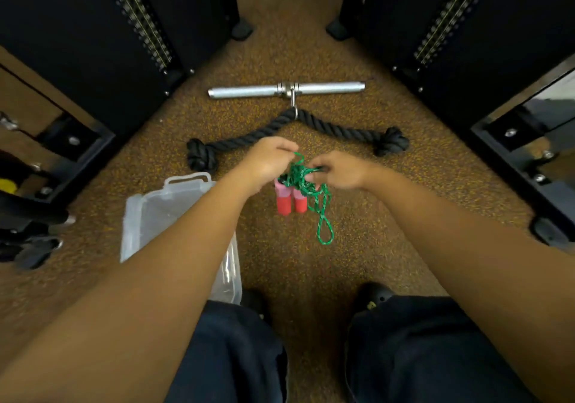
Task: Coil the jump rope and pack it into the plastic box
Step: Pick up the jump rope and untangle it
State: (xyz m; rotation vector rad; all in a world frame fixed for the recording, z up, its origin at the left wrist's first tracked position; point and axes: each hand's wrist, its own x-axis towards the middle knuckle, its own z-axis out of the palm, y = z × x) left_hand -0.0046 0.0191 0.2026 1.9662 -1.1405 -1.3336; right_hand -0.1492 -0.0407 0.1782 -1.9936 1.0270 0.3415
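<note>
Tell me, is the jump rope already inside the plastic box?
No, the jump rope hangs between the left hand and the right hand above the floor, to the right of the plastic box.

Your single head camera looks steeply down and forward from above your knees onto the nearby floor (311, 262).

Dim, even light; soft blur; wide-angle edge distortion

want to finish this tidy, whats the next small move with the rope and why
Probably wind the dangling loop up into the bundle. Both the left hand and right hand pinch the green jump rope above the red handles, but that loop hangs loose, and the plastic box waits open.
</note>
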